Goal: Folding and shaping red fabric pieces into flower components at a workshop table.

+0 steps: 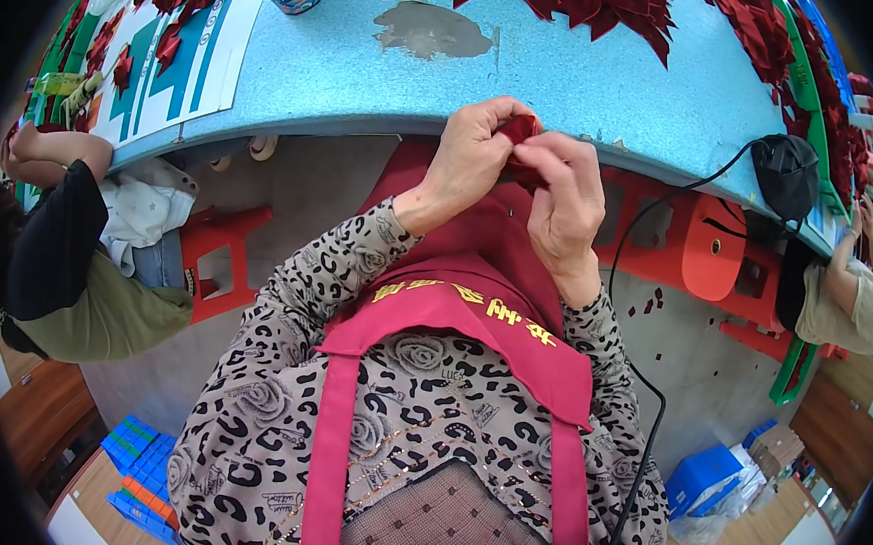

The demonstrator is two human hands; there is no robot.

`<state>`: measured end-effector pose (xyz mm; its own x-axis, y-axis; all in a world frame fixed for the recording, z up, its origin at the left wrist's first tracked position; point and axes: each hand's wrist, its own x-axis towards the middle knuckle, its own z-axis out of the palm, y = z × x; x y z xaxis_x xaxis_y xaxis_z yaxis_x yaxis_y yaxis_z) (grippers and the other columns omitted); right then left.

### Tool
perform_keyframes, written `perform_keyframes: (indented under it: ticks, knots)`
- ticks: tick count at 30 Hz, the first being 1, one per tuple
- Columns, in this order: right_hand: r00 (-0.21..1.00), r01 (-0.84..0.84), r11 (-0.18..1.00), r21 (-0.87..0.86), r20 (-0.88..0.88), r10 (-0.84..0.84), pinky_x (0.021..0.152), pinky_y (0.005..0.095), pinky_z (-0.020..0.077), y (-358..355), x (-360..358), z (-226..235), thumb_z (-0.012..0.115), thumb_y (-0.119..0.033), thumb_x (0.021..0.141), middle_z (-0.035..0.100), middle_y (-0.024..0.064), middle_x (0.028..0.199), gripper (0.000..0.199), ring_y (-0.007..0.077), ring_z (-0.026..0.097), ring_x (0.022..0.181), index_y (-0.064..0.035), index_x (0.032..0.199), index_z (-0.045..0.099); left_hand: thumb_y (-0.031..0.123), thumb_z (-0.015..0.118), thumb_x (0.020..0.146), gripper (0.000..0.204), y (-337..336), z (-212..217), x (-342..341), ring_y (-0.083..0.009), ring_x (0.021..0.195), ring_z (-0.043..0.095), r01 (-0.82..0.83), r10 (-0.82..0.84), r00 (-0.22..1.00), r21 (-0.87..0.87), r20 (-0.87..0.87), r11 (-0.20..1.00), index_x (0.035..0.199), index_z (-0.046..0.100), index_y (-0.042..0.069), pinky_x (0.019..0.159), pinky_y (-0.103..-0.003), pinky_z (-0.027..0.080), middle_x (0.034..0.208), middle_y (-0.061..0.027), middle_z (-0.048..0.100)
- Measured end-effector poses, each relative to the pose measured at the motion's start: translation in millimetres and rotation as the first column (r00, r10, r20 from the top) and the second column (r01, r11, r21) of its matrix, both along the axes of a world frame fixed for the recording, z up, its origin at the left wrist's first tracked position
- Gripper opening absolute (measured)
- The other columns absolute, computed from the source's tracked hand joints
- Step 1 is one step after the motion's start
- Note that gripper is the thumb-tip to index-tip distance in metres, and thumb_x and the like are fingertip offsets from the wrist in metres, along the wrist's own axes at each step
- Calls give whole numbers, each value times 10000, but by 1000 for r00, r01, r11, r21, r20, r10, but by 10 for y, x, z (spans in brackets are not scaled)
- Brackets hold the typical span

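I hold a small dark red fabric piece [521,130] between my two hands, just off the near edge of the blue desk [568,81], above my lap. My left hand [468,160] pinches its left side with thumb and fingertips closed on it; my right hand [566,196] grips its right side, fingers curled over the cloth. A heap of matching red fabric pieces [573,1] lies at the far edge of the desk. A black pouch [787,174] sits at the desk's right edge.
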<state>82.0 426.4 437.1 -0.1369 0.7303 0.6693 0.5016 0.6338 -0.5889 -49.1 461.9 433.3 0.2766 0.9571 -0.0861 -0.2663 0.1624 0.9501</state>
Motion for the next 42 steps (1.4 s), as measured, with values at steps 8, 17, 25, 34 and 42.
perform_keyframes:
  ticks: [8,17,25,34,42]
  knots:
    - [998,64,993,101,-22,-62,793,348,505,129,368,182,423,133,684,599,162,959,431,297,596,877,21,1088,523,126,506,949,145,-20,308,382,-26,721,557,-103,98,992,62,79,993,963,601,18,610,-172,465,840,13,609]
    - [977,133,985,-112,-154,-149,734,286,485,97,501,190,400,69,761,601,150,905,301,239,601,835,27,1017,552,132,516,952,144,-76,316,696,-30,733,560,-280,255,943,97,215,955,968,599,15,639,-164,464,846,7,606]
    - [870,-37,838,-545,-430,-242,654,269,483,-32,529,95,424,35,813,606,132,862,232,217,613,723,9,1001,558,36,498,914,105,-20,124,710,-54,748,572,-294,314,949,305,-18,906,950,587,-5,651,-200,482,814,-11,609]
    - [986,165,986,6,31,-165,592,316,490,70,601,-117,469,89,737,616,145,856,294,258,625,692,4,1009,540,51,445,903,154,-127,-18,604,-64,712,568,-139,177,971,-220,161,965,923,592,12,646,-202,473,811,-18,604]
    - [978,154,934,-323,-85,-191,563,321,486,-28,552,-178,472,84,712,610,133,815,312,258,612,642,-19,994,556,5,418,837,185,-73,-188,597,-86,679,565,-210,211,977,25,-43,977,874,597,-27,634,-226,473,771,-41,624]
